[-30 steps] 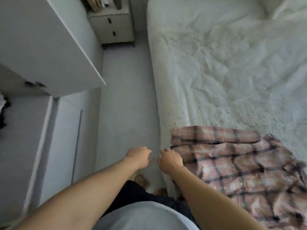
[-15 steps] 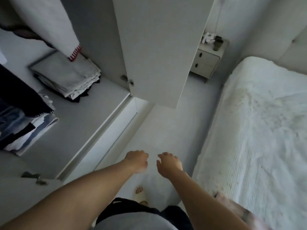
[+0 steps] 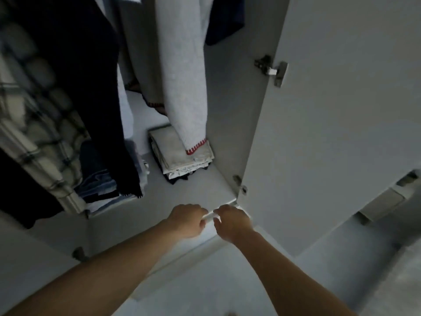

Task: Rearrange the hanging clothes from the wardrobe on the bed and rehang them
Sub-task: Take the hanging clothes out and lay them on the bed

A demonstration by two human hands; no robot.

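Observation:
The open wardrobe fills the view. Inside hang a dark garment (image 3: 91, 87), a pale grey garment with a red-stitched hem (image 3: 184, 76), a light plaid shirt (image 3: 34, 137) at the left and a navy piece (image 3: 225, 17) at the top. My left hand (image 3: 186, 221) and my right hand (image 3: 233, 222) are side by side in front of the wardrobe's bottom shelf edge (image 3: 227, 202). The fingers of both are loosely curled and hold nothing. The bed is out of view.
A folded pale stack (image 3: 182, 158) lies on the wardrobe floor under the grey garment, with a blue folded pile (image 3: 100, 181) to its left. The open white door (image 3: 341, 110) with its hinge (image 3: 271, 69) stands on the right. A nightstand (image 3: 382, 204) shows beyond it.
The view has swung left from the bed and its pink plaid shirt to the wardrobe interior. Both hands stay close together, empty, now nearer the shelf edge.

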